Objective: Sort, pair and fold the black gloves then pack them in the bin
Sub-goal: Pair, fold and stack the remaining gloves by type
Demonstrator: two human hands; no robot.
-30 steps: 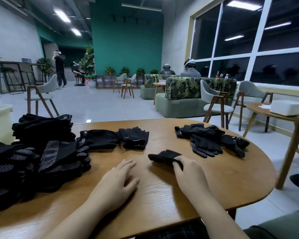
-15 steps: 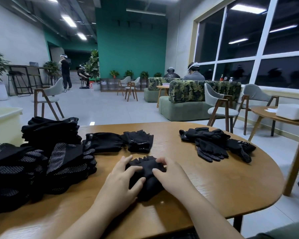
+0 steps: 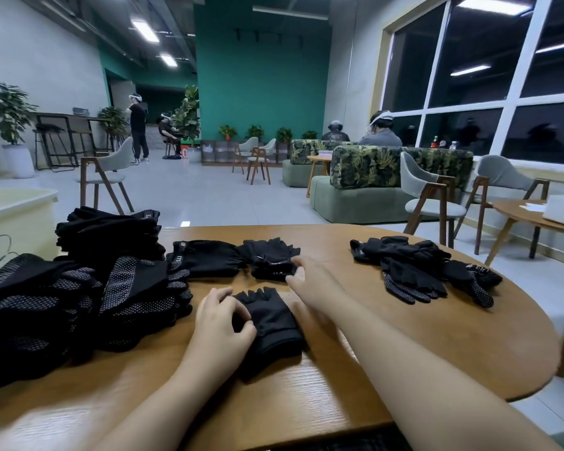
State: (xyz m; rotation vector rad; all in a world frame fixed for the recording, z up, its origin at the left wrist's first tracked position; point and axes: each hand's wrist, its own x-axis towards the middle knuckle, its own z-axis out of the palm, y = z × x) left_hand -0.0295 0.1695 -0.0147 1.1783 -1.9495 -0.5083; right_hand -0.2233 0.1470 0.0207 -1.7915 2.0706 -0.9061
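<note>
A black fingerless glove [image 3: 272, 317] lies flat on the round wooden table [image 3: 437, 336] right in front of me. My left hand [image 3: 219, 327] has its fingers curled on the glove's left edge and pinches it. My right hand [image 3: 316, 283] reaches past it, fingers stretched out, fingertips and thumb touching the right edge of a folded black glove pair [image 3: 269, 258]. Beside that pair lies another black glove [image 3: 205, 260]. The pale bin [image 3: 17, 206] stands off the table's left side.
A big heap of dotted black gloves [image 3: 79, 297] and a neat stack [image 3: 108, 231] fill the table's left. A smaller loose pile of gloves [image 3: 417, 266] lies at the right. Chairs, a second table [image 3: 518, 213] and seated people are beyond.
My right hand has left the glove in front of me and moved forward to the folded pair. My left hand has shifted to that glove's left edge and curled on it.
</note>
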